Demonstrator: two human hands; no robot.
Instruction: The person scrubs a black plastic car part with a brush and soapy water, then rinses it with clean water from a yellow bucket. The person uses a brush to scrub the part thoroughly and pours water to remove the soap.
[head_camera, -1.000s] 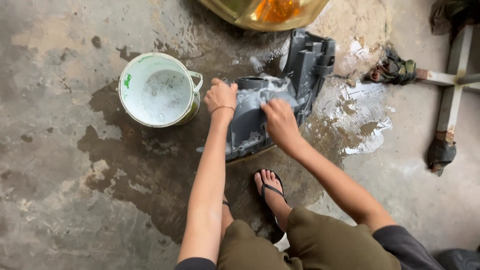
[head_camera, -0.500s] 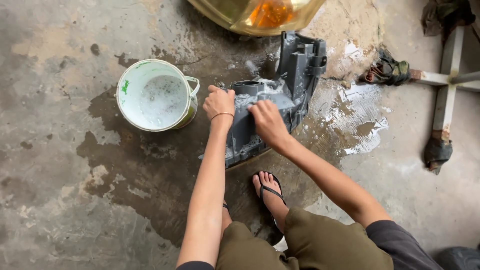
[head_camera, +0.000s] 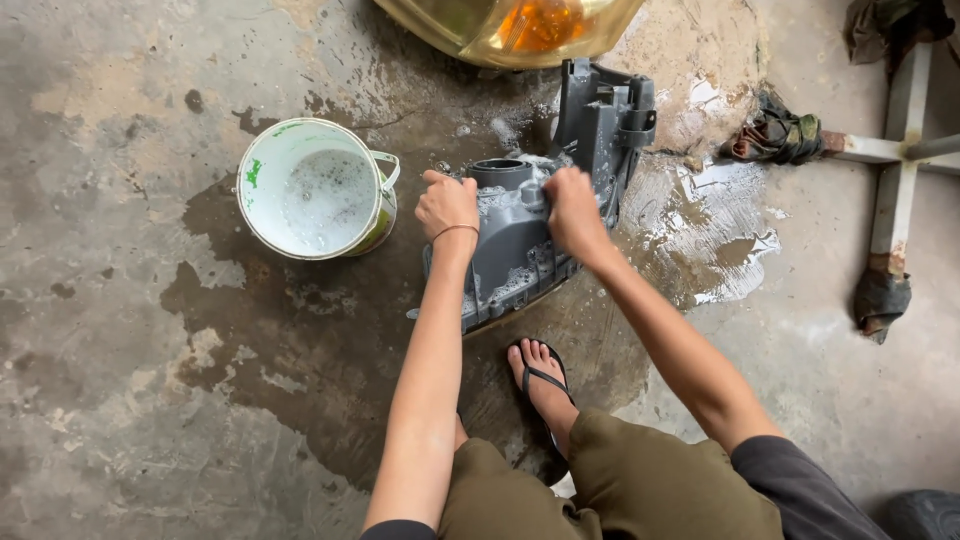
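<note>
Two bare hands work on a grey plastic housing (head_camera: 520, 245) that lies soapy on the wet concrete floor (head_camera: 150, 400), just in front of the person's sandalled foot (head_camera: 545, 385). Left hand (head_camera: 447, 205) is clenched in a fist at the housing's left edge, touching it; whether it grips anything inside the fist cannot be told. Right hand (head_camera: 572, 212) presses down on the top of the housing beside its round socket, fingers curled over the foamy surface. Just left of the housing stands a white bucket (head_camera: 312, 190) of sudsy water. Beyond it, at the top edge, lies an amber lamp lens (head_camera: 515, 25). Rags (head_camera: 775, 135) and a white metal frame (head_camera: 900, 145) sit to the right.
</note>
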